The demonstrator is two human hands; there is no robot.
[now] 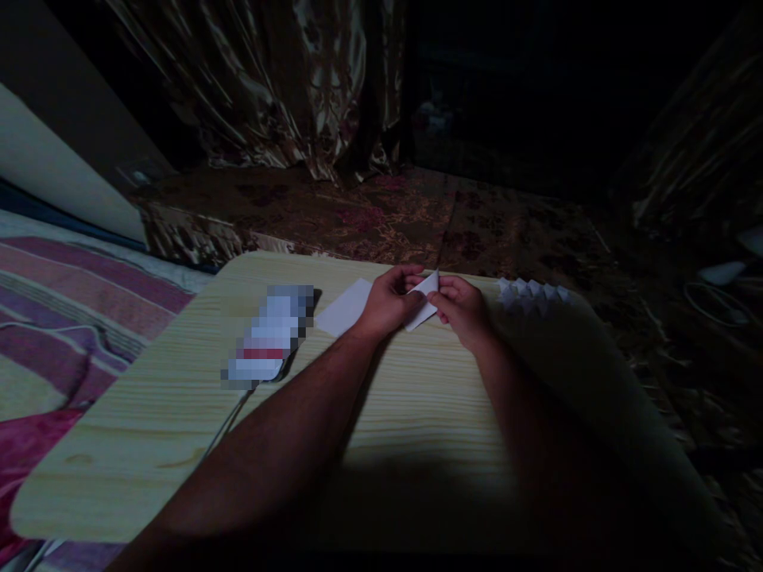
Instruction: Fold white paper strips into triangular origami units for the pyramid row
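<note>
Between my two hands is a folded piece of white paper, tilted with one pointed corner up. My left hand grips its left side, thumb on the near face and fingers behind. On the right edge, my right hand pinches the same paper between thumb and fingers. A flat white sheet of paper lies on the table just left of my left hand. To the right of my right hand stand several small folded paper pieces, pointed and set in rows.
The light wooden table has rounded corners. A lit phone, its screen blurred out, lies at the left with a white cable. Striped bedding borders the left side. Patterned curtains hang behind; the right side is dark.
</note>
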